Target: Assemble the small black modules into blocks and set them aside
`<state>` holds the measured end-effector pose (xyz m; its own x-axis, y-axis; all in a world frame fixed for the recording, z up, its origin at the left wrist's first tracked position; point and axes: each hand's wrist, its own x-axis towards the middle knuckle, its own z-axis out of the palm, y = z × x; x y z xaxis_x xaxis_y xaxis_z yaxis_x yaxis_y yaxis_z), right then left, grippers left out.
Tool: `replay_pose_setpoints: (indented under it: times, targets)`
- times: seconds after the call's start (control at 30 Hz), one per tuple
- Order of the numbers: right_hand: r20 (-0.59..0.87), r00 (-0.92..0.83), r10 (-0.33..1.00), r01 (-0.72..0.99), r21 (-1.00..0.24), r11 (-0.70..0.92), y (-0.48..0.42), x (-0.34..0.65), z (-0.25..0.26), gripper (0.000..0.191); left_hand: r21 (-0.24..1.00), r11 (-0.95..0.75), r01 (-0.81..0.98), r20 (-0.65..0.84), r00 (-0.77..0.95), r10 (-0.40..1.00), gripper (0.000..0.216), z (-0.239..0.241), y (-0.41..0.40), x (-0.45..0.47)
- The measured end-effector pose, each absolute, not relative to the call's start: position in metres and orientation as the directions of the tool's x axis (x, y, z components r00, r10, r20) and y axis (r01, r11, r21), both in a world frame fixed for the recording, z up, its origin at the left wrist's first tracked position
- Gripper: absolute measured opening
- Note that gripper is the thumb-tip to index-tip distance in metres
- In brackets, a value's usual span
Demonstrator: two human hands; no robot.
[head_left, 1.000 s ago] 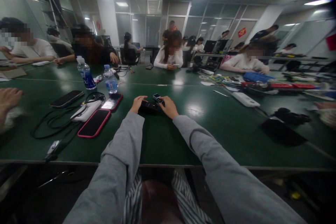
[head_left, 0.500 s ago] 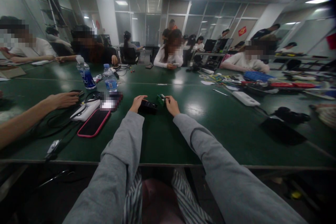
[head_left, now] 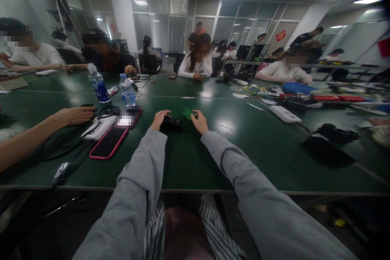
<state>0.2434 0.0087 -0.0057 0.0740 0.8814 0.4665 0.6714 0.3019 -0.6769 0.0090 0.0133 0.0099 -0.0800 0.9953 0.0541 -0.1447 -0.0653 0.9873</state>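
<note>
My left hand (head_left: 159, 120) is closed on the left end of a small black box (head_left: 172, 123), which rests on the green table in front of me. In the fingertips of my right hand (head_left: 199, 122) a small green circuit board (head_left: 186, 113) is pinched, just right of the box and a little beyond it. The board is tilted and slightly blurred, and it stays apart from the box. What the box holds inside is too dark to make out.
To the left lie a pink-cased phone (head_left: 109, 143), a white power strip (head_left: 99, 127) and a co-worker's hand (head_left: 79, 114). Two water bottles (head_left: 127, 92) stand beyond. On the right are another white strip (head_left: 284, 114), tangled wires and a black pouch (head_left: 328, 151). People sit across the table (head_left: 213, 170).
The circuit board has turned in my right fingers, so a plainer green face now shows instead of the one with pale parts. My left hand and the black box have hardly moved.
</note>
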Motion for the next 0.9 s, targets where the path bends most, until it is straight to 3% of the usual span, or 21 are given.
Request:
replay_pose_setpoints:
  times: [0.13, 0.27, 0.37, 0.5, 0.67, 0.77, 0.9]
  targets:
    - [0.461, 0.112, 0.88, 0.673, -0.687, 0.274, 0.015, 0.247, -0.009, 0.036, 0.989, -0.038, -0.14, 0.027, -0.081, 0.996, 0.027, 0.011, 0.013, 0.01]
    - [0.546, 0.106, 0.831, 0.726, -0.613, 0.31, 0.017, 0.248, -0.011, 0.047, 0.988, -0.038, -0.15, 0.028, -0.071, 0.997, 0.029, 0.01, 0.014, 0.009]
    - [0.564, 0.015, 0.825, 0.771, -0.533, 0.35, 0.017, 0.248, -0.013, 0.059, 0.989, -0.034, -0.145, 0.025, -0.065, 0.998, 0.03, 0.007, 0.015, 0.008]
    - [0.522, -0.141, 0.841, 0.766, -0.481, 0.427, 0.022, 0.259, -0.014, 0.052, 0.991, -0.04, -0.125, 0.032, -0.063, 0.997, 0.033, 0.007, 0.015, 0.007]
    - [0.535, -0.177, 0.826, 0.767, -0.451, 0.456, 0.019, 0.311, -0.01, 0.049, 0.991, -0.043, -0.124, 0.035, -0.065, 0.997, 0.034, 0.008, 0.014, 0.007]
    - [0.484, -0.136, 0.865, 0.821, -0.434, 0.372, 0.004, 0.372, -0.006, 0.05, 0.992, -0.028, -0.127, 0.019, -0.069, 0.997, 0.034, 0.006, 0.015, 0.007]
    - [0.408, 0.137, 0.902, 0.913, -0.406, 0.045, -0.039, 0.485, -0.001, 0.054, 0.99, -0.021, -0.139, 0.013, -0.059, 0.998, 0.032, 0.005, 0.016, 0.005]
